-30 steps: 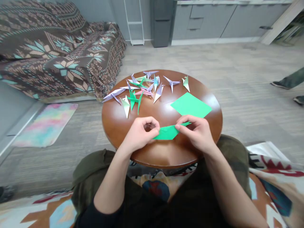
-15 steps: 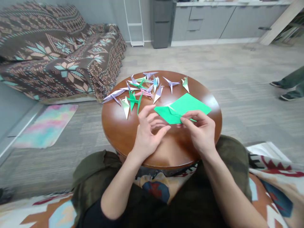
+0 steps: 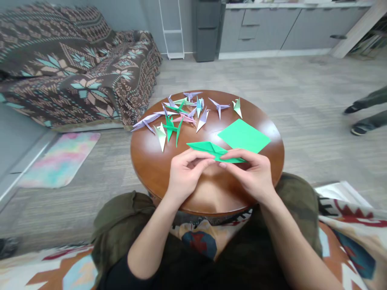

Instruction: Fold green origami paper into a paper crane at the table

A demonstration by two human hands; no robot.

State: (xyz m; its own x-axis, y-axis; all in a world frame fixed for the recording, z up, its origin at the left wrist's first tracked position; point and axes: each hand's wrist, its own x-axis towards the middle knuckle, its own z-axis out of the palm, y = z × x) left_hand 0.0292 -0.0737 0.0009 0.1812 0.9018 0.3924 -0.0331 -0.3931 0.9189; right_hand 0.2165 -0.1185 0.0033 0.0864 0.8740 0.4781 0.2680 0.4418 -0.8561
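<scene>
- The green folded paper [image 3: 208,147] is above the near half of the round brown tabletop [image 3: 211,197], between the 2 hands, its left end a narrow point.
- The left hand [image 3: 186,173] pinches the near edge between thumb and fingers, the thumb tip close to the paper's middle.
- The right hand [image 3: 252,169] has its fingers laid over the right part and its thumb at the near edge, so the paper is nipped there too; the 2 thumb tips are close together.
- Just beyond the right hand lies 1 flat green sheet [image 3: 244,135].
- Farther left is a cluster of folded paper birds [image 3: 171,129]; a purple paper bird [image 3: 219,108] and a pale green paper bird [image 3: 237,107] lie apart from it.
- The folded paper should be very light, stiffer where layers stack and floppy at thin flaps; it likely creases easily and could tear at a sharp point.
- The best hold seems to be a light thumb-and-finger pinch on the layered middle, away from the slim tips.
</scene>
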